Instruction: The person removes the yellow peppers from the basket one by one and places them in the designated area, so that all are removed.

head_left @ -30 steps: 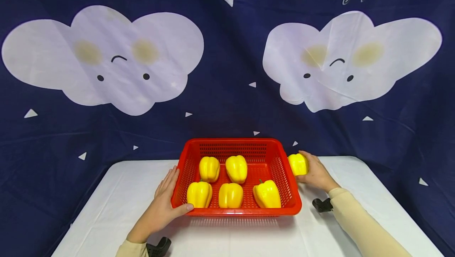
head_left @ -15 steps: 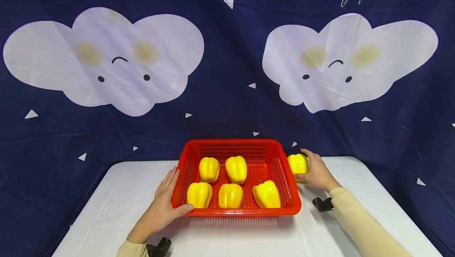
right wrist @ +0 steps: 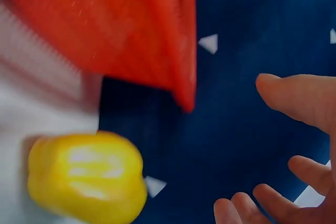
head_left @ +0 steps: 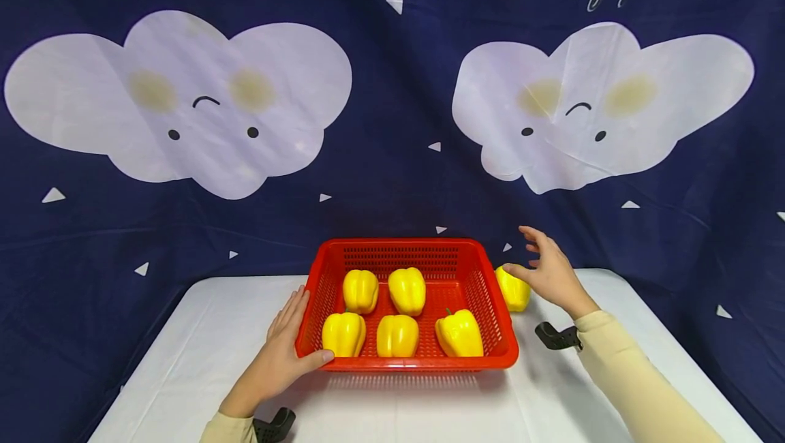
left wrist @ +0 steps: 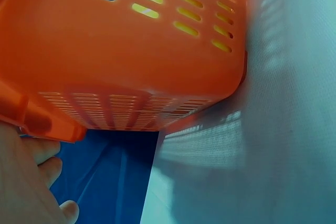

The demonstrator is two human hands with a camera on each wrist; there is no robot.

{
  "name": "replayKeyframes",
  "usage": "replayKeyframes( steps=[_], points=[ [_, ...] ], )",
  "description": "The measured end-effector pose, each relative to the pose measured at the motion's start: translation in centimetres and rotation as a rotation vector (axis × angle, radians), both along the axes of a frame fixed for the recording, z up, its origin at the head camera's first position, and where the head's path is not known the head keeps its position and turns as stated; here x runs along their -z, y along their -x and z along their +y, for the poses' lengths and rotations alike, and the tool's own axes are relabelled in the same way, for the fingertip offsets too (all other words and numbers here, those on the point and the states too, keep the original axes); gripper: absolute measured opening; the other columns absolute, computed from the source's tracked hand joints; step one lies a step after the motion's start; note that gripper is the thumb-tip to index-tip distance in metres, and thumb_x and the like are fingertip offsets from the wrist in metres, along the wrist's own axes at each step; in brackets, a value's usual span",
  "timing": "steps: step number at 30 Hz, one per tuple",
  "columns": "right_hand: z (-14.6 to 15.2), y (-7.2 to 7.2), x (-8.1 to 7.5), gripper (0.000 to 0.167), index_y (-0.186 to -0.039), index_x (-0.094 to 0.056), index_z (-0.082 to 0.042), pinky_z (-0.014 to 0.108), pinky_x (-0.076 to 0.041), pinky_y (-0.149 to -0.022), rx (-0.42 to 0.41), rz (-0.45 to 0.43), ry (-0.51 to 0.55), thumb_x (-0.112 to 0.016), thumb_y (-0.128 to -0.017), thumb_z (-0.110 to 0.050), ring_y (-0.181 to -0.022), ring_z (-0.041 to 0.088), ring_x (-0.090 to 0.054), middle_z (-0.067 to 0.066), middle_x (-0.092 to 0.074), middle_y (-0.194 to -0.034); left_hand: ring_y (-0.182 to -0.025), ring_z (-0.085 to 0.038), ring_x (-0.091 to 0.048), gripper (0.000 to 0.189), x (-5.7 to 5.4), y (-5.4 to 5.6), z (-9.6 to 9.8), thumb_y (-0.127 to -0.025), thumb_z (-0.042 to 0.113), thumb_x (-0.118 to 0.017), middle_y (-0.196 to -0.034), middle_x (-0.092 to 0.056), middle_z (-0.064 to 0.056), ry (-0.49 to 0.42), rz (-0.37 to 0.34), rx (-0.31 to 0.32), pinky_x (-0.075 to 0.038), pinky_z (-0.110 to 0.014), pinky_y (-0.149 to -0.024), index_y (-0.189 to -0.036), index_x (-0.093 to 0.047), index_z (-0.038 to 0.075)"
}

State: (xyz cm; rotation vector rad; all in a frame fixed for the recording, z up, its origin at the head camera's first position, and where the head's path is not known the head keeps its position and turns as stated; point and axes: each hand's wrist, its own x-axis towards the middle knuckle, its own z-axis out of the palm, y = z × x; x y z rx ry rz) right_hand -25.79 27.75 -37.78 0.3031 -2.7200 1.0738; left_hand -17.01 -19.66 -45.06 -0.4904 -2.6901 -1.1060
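Red basket (head_left: 423, 364): set upright on the white tabletop (head_left: 392, 409), slots pierced through its walls; five yellow peppers are contained.
Back row: two peppers, one left (head_left: 360, 291) and one near the middle (head_left: 407, 291).
Front row: three peppers, one left (head_left: 343, 335), one central (head_left: 397, 336), and one right (head_left: 460, 335), leaned over, green stem shown.
Outside pepper (head_left: 514, 293): placed on the tabletop, just beside the basket's right wall.
Left hand (head_left: 279, 354): laid against the basket's left side, fingers straight, thumb rested over the near rim.
Right hand (head_left: 554, 278): raised by the outside pepper, fingers spread wide, nothing held.
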Motion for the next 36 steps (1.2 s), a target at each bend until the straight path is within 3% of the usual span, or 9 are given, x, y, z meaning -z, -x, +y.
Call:
replayKeyframes(
  steps=[7,15,25,36],
  points=[
    [-2.4,-0.4,-1.7,0.084,-0.154,-0.031,-0.002,0.06,-0.044,-0.103,-0.042,0.018,0.073,-0.078,-0.089,-0.025,-0.133,0.045,-0.044,0.026,-0.035,-0.154,-0.151,-0.043,-0.01,0.107,0.0,0.1,0.0,-0.081,0.046,-0.078,-0.165,-0.016,-0.022,-0.008,-0.004,-0.001,-0.01,-0.072,-0.112,-0.158,-0.021,-0.002],
    [-5.0,0.1,-2.4,0.081,-0.155,-0.032,-0.007,0.058,-0.043,-0.106,-0.089,-0.012,0.188,-0.077,-0.09,-0.025,-0.135,0.042,-0.045,0.022,-0.036,-0.155,-0.151,-0.043,-0.011,0.107,0.0,0.2,0.1,-0.081,0.045,-0.078,-0.164,-0.017,-0.024,-0.013,0.003,0.005,-0.01,-0.073,-0.112,-0.158,-0.022,-0.003],
    [-8.1,1.1,-2.2,0.078,-0.154,-0.034,-0.007,0.057,-0.043,-0.105,-0.157,-0.096,0.359,-0.076,-0.091,-0.02,-0.136,0.039,-0.045,0.022,-0.039,-0.153,-0.151,-0.043,-0.011,0.107,-0.1,0.2,0.1,-0.081,0.046,-0.078,-0.164,-0.017,-0.023,-0.012,-0.004,0.001,-0.01,-0.071,-0.113,-0.158,-0.021,-0.002],
    [-10.8,2.3,-0.7,0.078,-0.153,-0.034,-0.005,0.053,-0.043,-0.107,-0.215,-0.234,0.469,-0.076,-0.089,-0.013,-0.134,0.042,-0.046,0.024,-0.039,-0.153,-0.151,-0.043,-0.012,0.106,0.1,0.0,0.0,-0.081,0.045,-0.078,-0.164,-0.017,-0.023,-0.017,0.006,0.001,-0.01,-0.073,-0.112,-0.158,-0.022,-0.002]
  ],
)
